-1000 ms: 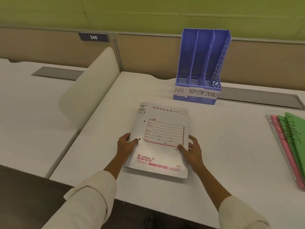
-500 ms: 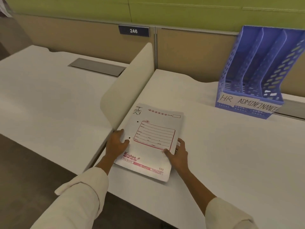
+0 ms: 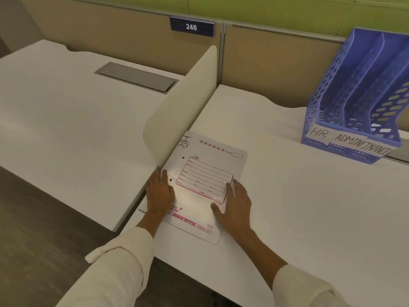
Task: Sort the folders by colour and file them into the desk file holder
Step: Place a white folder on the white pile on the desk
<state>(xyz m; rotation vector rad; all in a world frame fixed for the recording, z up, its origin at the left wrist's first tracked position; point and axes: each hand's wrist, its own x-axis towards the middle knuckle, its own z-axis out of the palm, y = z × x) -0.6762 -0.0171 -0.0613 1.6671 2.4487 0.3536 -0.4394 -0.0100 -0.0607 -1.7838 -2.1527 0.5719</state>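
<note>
At centre frame, a white folder (image 3: 200, 187) marked "HR" lies flat on a white bench (image 3: 298, 207), the left hand (image 3: 159, 193) and right hand (image 3: 236, 203) pressing on its side edges with fingers straight. A cream divider (image 3: 183, 105) borders it at left. At upper right, a blue file holder (image 3: 363, 100) labelled HR, ADMIN, FINANCE stands against tan partitions (image 3: 276, 63) under a green wall (image 3: 265, 9), beside plaque "246" (image 3: 191, 27).

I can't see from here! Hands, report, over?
Left hand and right hand flat on white HR folder. Folder lying on desk, not filed. Blue file holder empty, path clear.
</note>
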